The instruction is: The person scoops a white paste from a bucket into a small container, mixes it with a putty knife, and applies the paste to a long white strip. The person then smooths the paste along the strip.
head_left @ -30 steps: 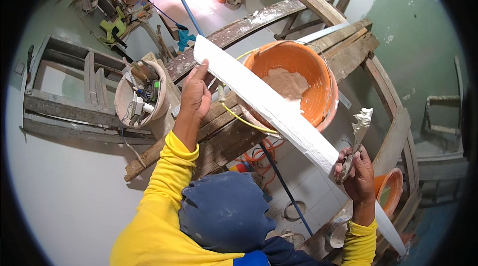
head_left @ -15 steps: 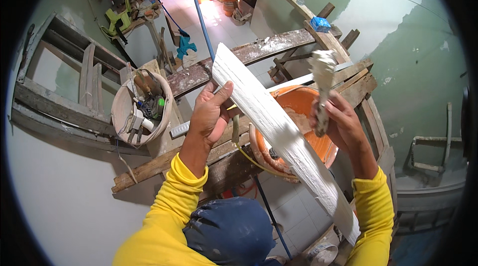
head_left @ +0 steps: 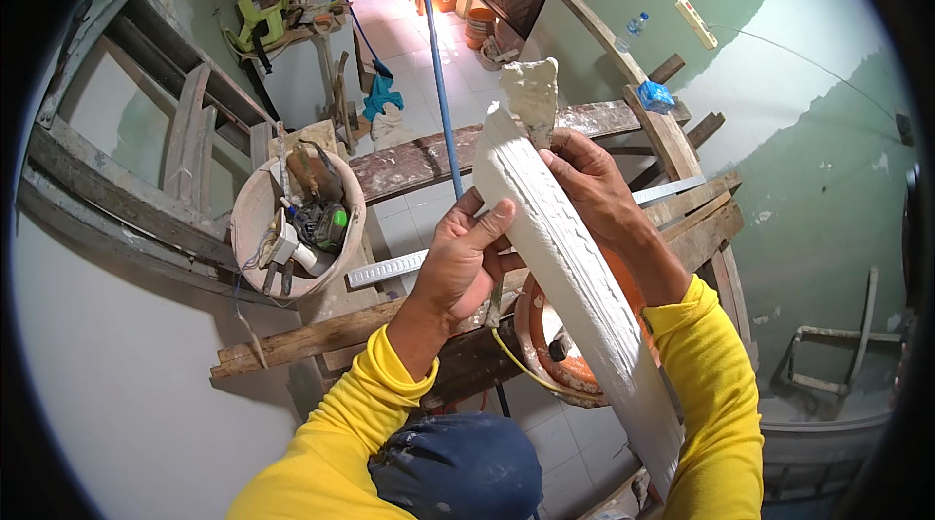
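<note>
A long white plaster moulding strip (head_left: 575, 262) slants from mid-picture down toward my right forearm, its long edge ridged. My left hand (head_left: 456, 262) grips its left side near the far end, thumb on top. In my right hand (head_left: 596, 184) is a putty knife (head_left: 534, 96), its blade coated with wet white compound and held against or just beyond the strip's far end; contact is unclear. The fingers wrap its handle, mostly hidden from view. Beneath the strip, partly covered, stands an orange bucket (head_left: 634, 278) with pale compound smeared inside.
A pale bucket of tools (head_left: 245, 225) stands at left on wooden planks (head_left: 321, 333). Beyond are a plastered plank (head_left: 399, 167), a blue pole (head_left: 438, 62), a blue box (head_left: 655, 96) and a bottle (head_left: 633, 31). A wooden frame (head_left: 107, 199) leans at left.
My right hand has brought the putty knife leftward from above the orange bucket to the strip's far end. The strip now slopes more steeply, and the view has shifted slightly.
</note>
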`<act>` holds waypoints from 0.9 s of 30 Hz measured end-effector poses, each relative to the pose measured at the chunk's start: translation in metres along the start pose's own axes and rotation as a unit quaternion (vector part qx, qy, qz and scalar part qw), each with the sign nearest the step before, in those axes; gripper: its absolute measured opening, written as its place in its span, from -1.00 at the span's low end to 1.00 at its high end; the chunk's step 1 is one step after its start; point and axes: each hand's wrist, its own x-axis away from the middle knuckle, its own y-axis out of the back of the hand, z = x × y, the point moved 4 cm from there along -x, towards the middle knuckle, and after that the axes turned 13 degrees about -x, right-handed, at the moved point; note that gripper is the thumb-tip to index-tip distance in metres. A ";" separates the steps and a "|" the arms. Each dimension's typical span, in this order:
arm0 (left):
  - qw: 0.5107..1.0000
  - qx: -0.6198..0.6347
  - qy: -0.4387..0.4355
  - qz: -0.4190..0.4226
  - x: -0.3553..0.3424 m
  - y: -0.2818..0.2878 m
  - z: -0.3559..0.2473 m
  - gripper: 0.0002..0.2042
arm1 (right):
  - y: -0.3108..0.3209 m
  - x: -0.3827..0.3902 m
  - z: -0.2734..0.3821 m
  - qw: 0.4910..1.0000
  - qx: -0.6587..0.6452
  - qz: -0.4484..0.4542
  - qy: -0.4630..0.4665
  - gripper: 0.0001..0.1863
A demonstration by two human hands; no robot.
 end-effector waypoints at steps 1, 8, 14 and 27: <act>1.000 0.004 0.001 0.003 0.000 -0.001 0.001 -0.67 | -0.001 -0.003 -0.001 1.000 -0.002 0.001 0.003 -0.70; 1.000 0.006 0.005 0.017 0.002 -0.007 0.005 -0.69 | 0.009 -0.017 -0.018 0.999 0.006 0.019 0.029 -0.74; 1.000 0.004 -0.006 0.013 0.002 -0.005 0.003 -0.69 | 0.019 -0.003 -0.014 0.995 0.091 -0.006 0.049 -0.74; 0.999 0.036 -0.003 0.003 -0.002 -0.005 0.006 -0.71 | 0.035 0.045 -0.002 0.976 0.166 -0.016 0.140 -0.73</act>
